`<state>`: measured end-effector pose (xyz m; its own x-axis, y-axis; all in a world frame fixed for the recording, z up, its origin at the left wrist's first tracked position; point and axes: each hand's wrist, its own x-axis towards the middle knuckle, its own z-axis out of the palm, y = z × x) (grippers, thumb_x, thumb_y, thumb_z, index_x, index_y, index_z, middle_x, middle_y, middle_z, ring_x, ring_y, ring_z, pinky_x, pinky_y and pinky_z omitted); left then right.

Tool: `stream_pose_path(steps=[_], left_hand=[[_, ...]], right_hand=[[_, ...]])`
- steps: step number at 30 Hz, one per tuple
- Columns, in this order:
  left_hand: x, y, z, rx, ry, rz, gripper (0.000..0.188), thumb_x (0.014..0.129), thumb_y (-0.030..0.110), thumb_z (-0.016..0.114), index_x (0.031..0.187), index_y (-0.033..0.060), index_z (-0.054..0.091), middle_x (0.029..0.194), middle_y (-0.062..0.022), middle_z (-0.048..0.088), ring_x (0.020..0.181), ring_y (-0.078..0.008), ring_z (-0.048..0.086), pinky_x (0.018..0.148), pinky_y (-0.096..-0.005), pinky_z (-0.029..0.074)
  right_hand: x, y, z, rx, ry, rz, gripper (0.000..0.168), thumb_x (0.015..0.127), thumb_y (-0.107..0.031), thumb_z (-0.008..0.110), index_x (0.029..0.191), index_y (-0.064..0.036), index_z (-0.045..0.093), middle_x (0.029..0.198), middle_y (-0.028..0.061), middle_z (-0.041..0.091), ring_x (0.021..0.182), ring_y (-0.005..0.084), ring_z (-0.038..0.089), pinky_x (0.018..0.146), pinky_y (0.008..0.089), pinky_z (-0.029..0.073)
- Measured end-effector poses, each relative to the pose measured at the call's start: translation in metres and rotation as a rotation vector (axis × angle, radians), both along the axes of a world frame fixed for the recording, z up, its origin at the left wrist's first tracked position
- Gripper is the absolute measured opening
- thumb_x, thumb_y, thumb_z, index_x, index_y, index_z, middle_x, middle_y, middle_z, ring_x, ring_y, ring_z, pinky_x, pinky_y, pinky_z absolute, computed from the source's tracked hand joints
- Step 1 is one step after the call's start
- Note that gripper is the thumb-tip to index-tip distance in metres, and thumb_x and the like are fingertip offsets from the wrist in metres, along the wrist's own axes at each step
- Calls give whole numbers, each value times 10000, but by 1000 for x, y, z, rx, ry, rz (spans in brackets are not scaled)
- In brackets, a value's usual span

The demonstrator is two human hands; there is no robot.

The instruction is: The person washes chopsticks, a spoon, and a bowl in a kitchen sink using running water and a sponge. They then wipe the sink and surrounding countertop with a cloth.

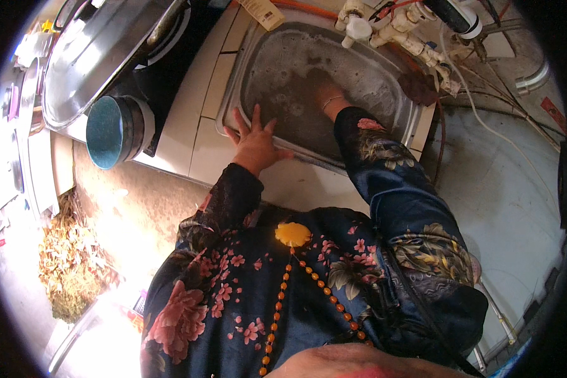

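Observation:
A metal sink (pixel 227 106) set in a tiled counter holds murky, foamy water. My right hand (pixel 330 97) is dipped in that water, a thin bracelet at the wrist; its fingers are hidden below the surface, so I cannot tell whether they hold anything. Spread over the sink's near left rim, my left hand (pixel 256 141) has its fingers apart and holds nothing. White plastic pipe fittings with a valve (pixel 358 28) stand behind the sink. A brown, wet-looking cloth (pixel 418 88) lies at the sink's right edge.
Left of the sink, a round container with a teal inside (pixel 106 133) stands near a large shiny metal lid or pan (pixel 99 52). A cream packet (pixel 263 13) rests on the sink's back left corner. Hoses and thin pipes (pixel 472 101) run along the right. Dry plant matter (pixel 71 264) lies lower left.

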<state>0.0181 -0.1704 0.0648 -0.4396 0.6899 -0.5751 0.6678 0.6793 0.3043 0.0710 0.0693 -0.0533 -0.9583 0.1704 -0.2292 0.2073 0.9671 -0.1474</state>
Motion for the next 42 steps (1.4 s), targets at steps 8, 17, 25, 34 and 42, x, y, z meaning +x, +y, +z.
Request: stream_pose_path(steps=[8,17,25,34,42], left_hand=[[-1,3,2,-11,8,-12,1022,584,642,778,1424,187,415,1571,-162,71,1346,-503,-264,949,-788,-96],[-1,-2,-8,-6,7,-16,1005,588,649,772,1410,179,434,1569,-157,85,1343,-515,-257,943,-793,-94],[-3,4,4,-16,-3,-39,994,595,612,785,1419,192,422,1574,-140,71,1368,-495,-222,965,-786,-64],[-2,1,3,-29,7,-19,1002,593,648,764,1419,196,421,1574,-138,77,1357,-501,-241,959,-785,-81],[-2,2,1,-38,4,-24,986,595,614,785,1416,202,428,1575,-130,84,1362,-494,-240,961,-785,-80]], right_hand=[[8,14,-46,177,-376,-7,398,929,-176,510,1325,-155,541,1333,171,520,1187,333,529,922,437,474],[27,13,-43,68,-629,68,401,885,-154,568,1284,-111,572,1285,167,561,1133,323,574,890,422,494],[29,21,-59,108,-390,-83,290,873,-152,573,1126,-49,671,1157,186,633,1017,354,628,826,436,520],[19,6,-36,43,-531,-85,286,870,-143,578,1124,-44,667,1178,179,625,1041,346,625,792,473,527],[11,15,-31,51,-621,30,287,899,-163,543,1133,-47,660,1171,183,630,1025,345,629,803,484,518]])
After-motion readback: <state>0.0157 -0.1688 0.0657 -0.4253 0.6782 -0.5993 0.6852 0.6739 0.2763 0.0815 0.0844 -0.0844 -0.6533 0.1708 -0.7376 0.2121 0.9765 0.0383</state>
